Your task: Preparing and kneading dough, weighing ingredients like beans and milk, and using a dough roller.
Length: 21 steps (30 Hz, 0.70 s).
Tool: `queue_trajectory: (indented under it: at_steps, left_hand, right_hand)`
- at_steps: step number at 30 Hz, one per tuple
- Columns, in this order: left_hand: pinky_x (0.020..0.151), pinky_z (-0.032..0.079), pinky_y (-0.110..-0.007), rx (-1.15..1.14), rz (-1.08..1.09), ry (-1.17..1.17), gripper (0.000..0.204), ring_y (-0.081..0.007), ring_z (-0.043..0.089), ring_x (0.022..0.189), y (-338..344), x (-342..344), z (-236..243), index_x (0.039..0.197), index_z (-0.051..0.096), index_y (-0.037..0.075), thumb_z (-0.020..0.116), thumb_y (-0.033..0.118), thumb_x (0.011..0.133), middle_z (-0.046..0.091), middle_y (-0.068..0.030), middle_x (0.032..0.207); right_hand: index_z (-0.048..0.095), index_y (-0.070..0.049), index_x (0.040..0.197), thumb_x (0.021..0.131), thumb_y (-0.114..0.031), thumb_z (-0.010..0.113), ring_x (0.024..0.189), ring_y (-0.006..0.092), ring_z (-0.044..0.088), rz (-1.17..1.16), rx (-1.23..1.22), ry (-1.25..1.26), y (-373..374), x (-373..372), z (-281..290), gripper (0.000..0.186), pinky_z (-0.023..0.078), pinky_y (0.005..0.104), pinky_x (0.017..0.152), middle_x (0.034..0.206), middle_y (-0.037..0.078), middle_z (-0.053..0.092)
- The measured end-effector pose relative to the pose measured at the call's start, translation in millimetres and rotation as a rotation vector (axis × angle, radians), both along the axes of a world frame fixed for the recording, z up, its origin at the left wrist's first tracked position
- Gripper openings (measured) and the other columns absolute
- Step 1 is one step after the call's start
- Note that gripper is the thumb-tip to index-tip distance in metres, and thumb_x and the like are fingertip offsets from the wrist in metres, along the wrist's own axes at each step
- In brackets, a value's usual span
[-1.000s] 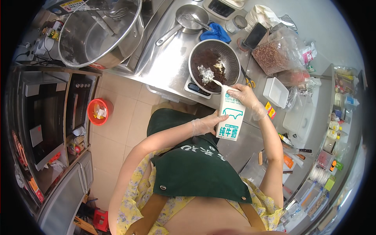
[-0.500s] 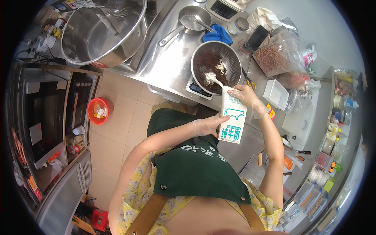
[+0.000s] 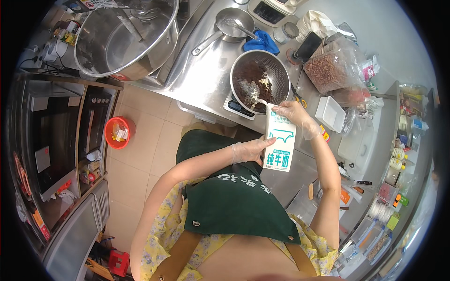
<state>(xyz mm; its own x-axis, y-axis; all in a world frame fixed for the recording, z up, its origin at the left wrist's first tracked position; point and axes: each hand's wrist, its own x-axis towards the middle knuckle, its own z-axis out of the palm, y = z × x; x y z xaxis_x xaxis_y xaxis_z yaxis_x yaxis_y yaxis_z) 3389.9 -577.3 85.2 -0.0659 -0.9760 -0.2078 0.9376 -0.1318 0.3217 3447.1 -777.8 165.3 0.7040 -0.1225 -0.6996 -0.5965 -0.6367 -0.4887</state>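
A white milk carton [image 3: 280, 145] with green print is tilted toward a metal bowl [image 3: 284, 77], and a thin white stream runs from its spout into the bowl. Dark brown powder [image 3: 253, 72] with pale patches lies inside. My left hand [image 3: 251, 150], in a clear plastic glove, grips the carton's lower left side. Near the spout, my right hand [image 3: 295, 116], gloved the same way, is closed around the carton's upper end. Under the bowl sits a kitchen scale [image 3: 238, 107], partly hidden.
Behind the bowl are a saucepan [image 3: 229, 23] and a blue cloth [image 3: 265, 43]. Scissors [image 3: 300, 99], a white tray [image 3: 331, 113] and a bag of brown granules [image 3: 330, 70] stand to the right. A large mixing bowl [image 3: 124, 47] is at far left, above a red bin [image 3: 120, 132].
The milk stream has become thinner and shorter, landing closer to the bowl's near rim. The white pool in the powder has spread out. Both hands keep their hold on the carton.
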Motion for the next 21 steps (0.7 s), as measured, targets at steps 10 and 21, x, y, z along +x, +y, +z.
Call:
queue_trajectory:
  at_steps: [10,21]
  left_hand:
    - [0.092,0.041,-0.063,-0.041,0.009,0.027,0.077,-0.0324,0.044,0.127,-3.4,-0.1,-4.0,0.144,0.018,0.016,0.041,0.064,0.090,0.043,-0.0152,0.136]
    - [0.093,0.042,-0.061,-0.057,0.047,0.065,0.072,-0.0301,0.046,0.125,-0.9,3.6,-1.4,0.143,0.021,0.014,0.038,0.061,0.092,0.046,-0.0136,0.133]
  right_hand:
    - [0.066,0.005,0.097,0.084,-0.032,0.070,0.070,0.0131,0.062,0.040,-0.074,0.002,3.4,8.2,-0.1,0.039,0.048,0.0277,0.063,0.078,0.008,0.066]
    - [0.069,0.002,0.097,0.082,-0.032,0.070,0.071,0.0139,0.063,0.154,-0.103,0.019,15.9,25.6,13.0,0.037,0.049,0.0289,0.064,0.078,0.009,0.068]
